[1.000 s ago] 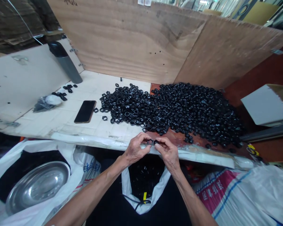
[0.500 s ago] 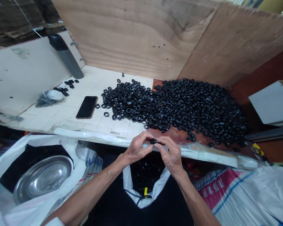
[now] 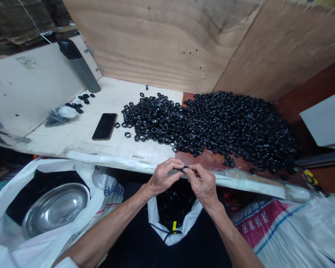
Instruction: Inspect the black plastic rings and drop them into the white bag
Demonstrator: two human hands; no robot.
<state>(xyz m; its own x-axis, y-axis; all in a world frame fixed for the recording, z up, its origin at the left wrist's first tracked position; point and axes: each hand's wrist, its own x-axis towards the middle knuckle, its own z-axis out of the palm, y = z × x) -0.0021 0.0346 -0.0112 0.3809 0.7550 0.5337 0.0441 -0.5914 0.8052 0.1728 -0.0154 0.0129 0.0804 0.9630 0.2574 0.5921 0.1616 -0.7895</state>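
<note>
My left hand and my right hand meet at the front edge of the bench. Both pinch one small black plastic part between thumb and fingers, which cover most of it. Below them hangs an open white bag with many small black pieces inside. Beyond my hands, a heap of black ring-shaped nuts spreads over the bench top. It runs into a denser pile of small black parts on the right.
A phone and a grey bottle are at the left of the bench. Wooden boards wall the back. A steel bowl sits in a sack at lower left; a printed sack and a white box are at right.
Between my fingertips the black part has turned and shows less than before; my fingers have drawn closer together. The view has shifted slightly.
</note>
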